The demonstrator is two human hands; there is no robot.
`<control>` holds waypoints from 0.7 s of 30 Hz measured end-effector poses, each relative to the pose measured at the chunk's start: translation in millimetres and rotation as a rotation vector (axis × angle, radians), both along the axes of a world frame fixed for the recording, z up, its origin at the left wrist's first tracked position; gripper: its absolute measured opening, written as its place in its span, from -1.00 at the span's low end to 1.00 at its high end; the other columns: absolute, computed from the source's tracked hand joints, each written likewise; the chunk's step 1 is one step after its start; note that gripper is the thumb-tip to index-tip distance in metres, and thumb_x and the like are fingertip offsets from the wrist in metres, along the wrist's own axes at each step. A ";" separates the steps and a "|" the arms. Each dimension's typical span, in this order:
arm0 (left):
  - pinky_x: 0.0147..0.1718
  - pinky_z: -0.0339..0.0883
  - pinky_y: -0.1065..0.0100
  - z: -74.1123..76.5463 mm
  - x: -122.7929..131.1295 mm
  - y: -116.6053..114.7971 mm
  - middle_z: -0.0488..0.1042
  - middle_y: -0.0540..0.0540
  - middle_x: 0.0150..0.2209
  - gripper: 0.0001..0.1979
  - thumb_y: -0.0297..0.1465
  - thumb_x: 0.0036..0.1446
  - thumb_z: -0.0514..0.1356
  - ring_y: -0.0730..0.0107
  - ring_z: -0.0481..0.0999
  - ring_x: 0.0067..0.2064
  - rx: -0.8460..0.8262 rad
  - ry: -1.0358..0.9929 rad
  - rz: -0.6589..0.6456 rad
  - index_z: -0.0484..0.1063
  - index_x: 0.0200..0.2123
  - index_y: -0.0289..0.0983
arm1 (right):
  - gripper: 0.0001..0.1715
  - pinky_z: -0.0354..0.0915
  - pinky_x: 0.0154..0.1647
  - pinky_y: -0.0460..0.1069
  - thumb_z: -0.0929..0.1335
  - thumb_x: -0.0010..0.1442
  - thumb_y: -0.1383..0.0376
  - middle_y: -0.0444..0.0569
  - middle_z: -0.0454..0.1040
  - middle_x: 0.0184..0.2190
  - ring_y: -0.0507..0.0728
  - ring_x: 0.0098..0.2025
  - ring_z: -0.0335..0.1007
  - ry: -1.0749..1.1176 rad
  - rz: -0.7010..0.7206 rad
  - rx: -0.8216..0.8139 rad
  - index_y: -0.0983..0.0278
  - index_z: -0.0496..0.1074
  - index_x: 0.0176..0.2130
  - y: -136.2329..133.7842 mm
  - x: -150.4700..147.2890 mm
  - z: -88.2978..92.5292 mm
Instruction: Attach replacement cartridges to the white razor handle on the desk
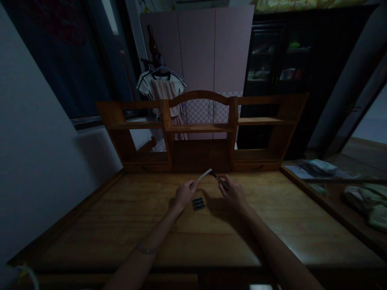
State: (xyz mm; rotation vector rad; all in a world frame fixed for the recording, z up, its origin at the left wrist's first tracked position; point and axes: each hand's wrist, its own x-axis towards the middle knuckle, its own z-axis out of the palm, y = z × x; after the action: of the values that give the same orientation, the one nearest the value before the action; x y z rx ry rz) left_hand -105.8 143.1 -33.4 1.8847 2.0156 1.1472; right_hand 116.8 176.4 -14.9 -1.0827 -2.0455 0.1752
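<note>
My left hand [185,193] is closed on a slim pale stick [205,175], which slants up to the right with its far end free. In my right hand [232,191], fingers are closed round a slim dark-and-grey handle [223,183] with a black tip pointing up left. The tip meets or nearly meets the stick's end; whether they touch I cannot tell. Dim light hides the exact kind of both. Between my hands, a small pack of dark pieces [198,204] in rows lies on the wooden desk [136,217].
A wooden shelf unit [199,128] stands along the desk's back edge. Beyond it are pink cabinets [198,52], hanging clothes [163,86] and a dark glass-door cabinet [278,60]. Past the raised right edge lie a bag-like bundle [369,203] and plastic-wrapped things [320,167].
</note>
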 end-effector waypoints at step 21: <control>-0.47 0.02 0.45 4.4 0.1 -2.6 0.41 -0.01 -0.51 -0.52 -0.03 0.22 -0.08 0.41 0.36 -0.45 0.032 0.007 0.062 0.41 -0.43 -0.24 | -0.69 0.21 -0.37 -0.10 0.21 0.29 0.17 -0.04 0.57 -0.29 0.12 -0.31 0.51 0.069 -0.041 0.070 0.16 0.41 -0.04 8.5 -0.1 -6.1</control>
State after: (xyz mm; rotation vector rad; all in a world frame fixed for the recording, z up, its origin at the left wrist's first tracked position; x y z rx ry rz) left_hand -105.7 140.5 -29.0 1.8555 2.0849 1.1962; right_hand 116.6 185.0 -21.0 -1.0603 -1.9521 0.1183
